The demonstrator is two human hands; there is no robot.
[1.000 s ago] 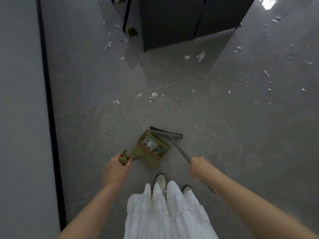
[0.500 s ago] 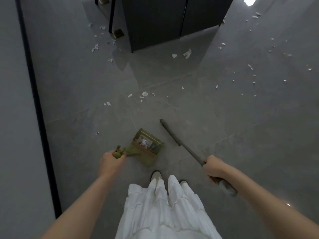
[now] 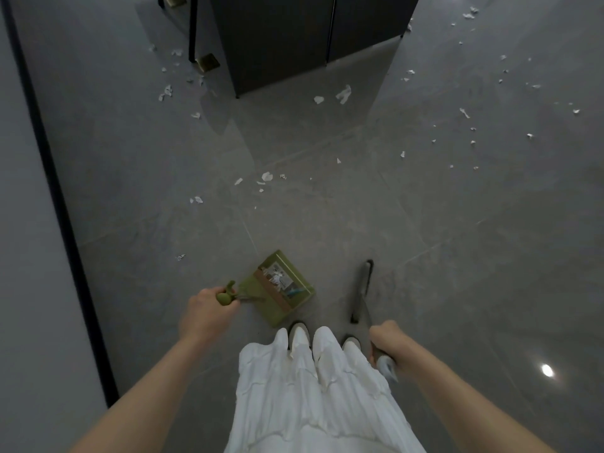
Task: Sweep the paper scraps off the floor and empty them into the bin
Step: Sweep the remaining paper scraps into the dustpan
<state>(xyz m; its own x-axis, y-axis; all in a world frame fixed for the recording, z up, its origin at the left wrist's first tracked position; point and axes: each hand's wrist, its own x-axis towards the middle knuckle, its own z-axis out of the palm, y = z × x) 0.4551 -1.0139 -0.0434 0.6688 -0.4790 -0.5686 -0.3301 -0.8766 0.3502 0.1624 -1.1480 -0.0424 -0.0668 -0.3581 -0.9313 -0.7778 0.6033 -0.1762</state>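
Note:
My left hand (image 3: 204, 313) grips the round end of a green dustpan's handle. The dustpan (image 3: 281, 287) sits low by my shoes and holds some white scraps. My right hand (image 3: 387, 343) grips the broom's handle, and the dark broom head (image 3: 362, 291) hangs just right of the dustpan, apart from it. White paper scraps (image 3: 266, 176) lie scattered on the grey tiles ahead, with larger pieces (image 3: 343, 93) near the cabinet and many small ones (image 3: 464, 112) to the right. No bin is in view.
A dark cabinet (image 3: 294, 37) stands at the top middle, with a thin black leg and a brass foot (image 3: 207, 62) to its left. A pale wall with a black strip (image 3: 62, 207) runs along the left. My white skirt and shoes (image 3: 297, 331) fill the bottom.
The broom head has swung from in front of the dustpan round to the right and back toward my feet. My right hand has drawn in closer. The dustpan stays in my left hand.

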